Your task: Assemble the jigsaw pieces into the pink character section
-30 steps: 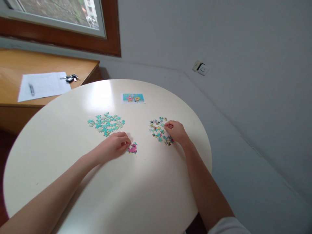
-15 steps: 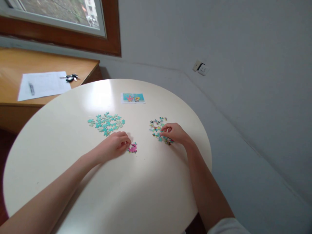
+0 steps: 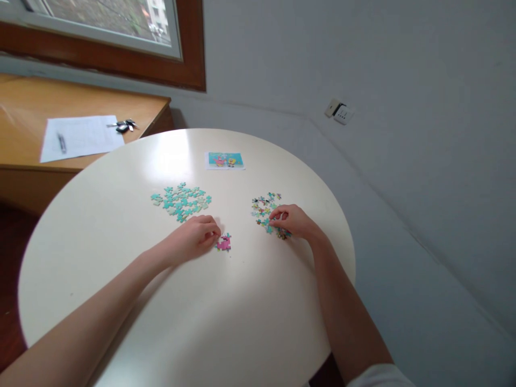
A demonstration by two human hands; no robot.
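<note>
My left hand (image 3: 201, 234) rests on the white table with its fingers curled, the tips at the edge of a small joined patch of pink puzzle pieces (image 3: 224, 244). Whatever lies inside those fingers is hidden. Over on the right, my right hand (image 3: 293, 219) reaches into a loose spread of multicoloured puzzle pieces (image 3: 264, 210). Its thumb and forefinger are pinched together at a teal piece; the hand covers part of the spread. Beyond my left hand lies a heap of mostly teal puzzle pieces (image 3: 183, 201).
A picture card (image 3: 226, 160) with a pink and a yellow cartoon figure lies at the far side of the round table (image 3: 242, 322). On a wooden desk (image 3: 88, 94) at left are a paper sheet (image 3: 83, 140), a pen (image 3: 62, 143) and keys (image 3: 124, 127).
The view has shifted slightly, so everything appears a little to the right. Both hands stay in nearly the same places on the table, with only small finger movement at the right-hand pieces.
</note>
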